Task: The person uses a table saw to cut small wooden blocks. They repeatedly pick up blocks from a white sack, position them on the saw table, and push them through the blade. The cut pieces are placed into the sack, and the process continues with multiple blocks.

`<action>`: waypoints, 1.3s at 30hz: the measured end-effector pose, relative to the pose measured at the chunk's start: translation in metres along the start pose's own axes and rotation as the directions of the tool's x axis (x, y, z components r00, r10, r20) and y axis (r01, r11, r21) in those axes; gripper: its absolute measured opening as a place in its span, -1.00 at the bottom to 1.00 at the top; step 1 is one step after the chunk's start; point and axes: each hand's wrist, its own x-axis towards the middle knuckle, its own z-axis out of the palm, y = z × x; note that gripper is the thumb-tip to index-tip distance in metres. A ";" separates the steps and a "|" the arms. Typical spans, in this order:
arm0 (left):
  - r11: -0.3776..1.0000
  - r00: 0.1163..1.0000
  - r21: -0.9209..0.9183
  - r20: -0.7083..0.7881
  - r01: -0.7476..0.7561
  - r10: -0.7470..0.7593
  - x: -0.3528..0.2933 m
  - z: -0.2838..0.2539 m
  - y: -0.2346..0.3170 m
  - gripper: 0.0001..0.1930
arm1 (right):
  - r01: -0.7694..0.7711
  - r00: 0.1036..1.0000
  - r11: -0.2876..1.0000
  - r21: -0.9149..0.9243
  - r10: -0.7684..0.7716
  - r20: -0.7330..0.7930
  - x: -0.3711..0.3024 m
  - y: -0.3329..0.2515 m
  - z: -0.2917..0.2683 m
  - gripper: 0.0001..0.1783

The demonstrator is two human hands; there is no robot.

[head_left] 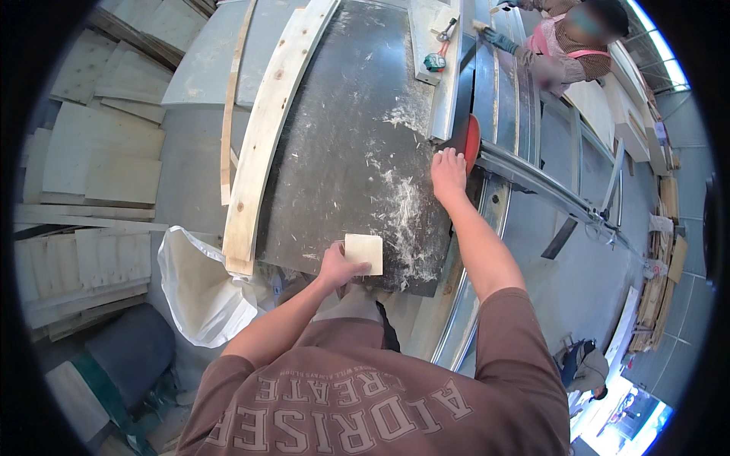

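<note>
My left hand (340, 266) grips a small square piece of pale wood (364, 254), thumb on top, over the near edge of a dark machine table (342, 152). Farther off to the right, my right hand (449, 173) reaches to the table's right side. Its fingers are bent and close together at the near end of a metal fence (444, 114); whatever is under them is hidden. Just right of those fingertips stands a red rounded guard (473, 142). Pale wood shavings (403, 209) are scattered over the tabletop between my hands.
A long plank (266, 144) lies along the table's left edge. Below it hangs an open white sack (201, 292). Wooden boards (99, 152) are stacked at left. Metal rails (547, 178) extend to the right. A gloved co-worker (570, 45) stands at the far right.
</note>
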 end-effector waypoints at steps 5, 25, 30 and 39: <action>0.996 1.000 -0.082 -0.004 -0.019 0.019 -0.001 0.003 -0.003 -0.27 | 0.071 0.977 0.992 0.109 -0.090 0.191 0.023 0.019 0.015 -0.36; 0.711 0.719 0.570 -0.682 0.411 0.131 -0.019 -0.230 0.006 -0.14 | 0.374 0.896 0.737 0.564 -0.444 -0.014 -0.142 -0.136 -0.206 -0.08; 0.773 0.762 0.565 -0.624 0.288 0.172 -0.066 -0.227 0.062 -0.11 | -0.305 0.924 -0.012 0.952 -0.245 0.293 -0.105 -0.184 -0.229 -0.10; 0.767 0.808 0.591 -0.564 0.251 0.170 -0.182 -0.185 0.092 -0.11 | -0.426 0.879 -0.758 0.494 -0.216 0.426 -0.045 -0.322 -0.278 -0.72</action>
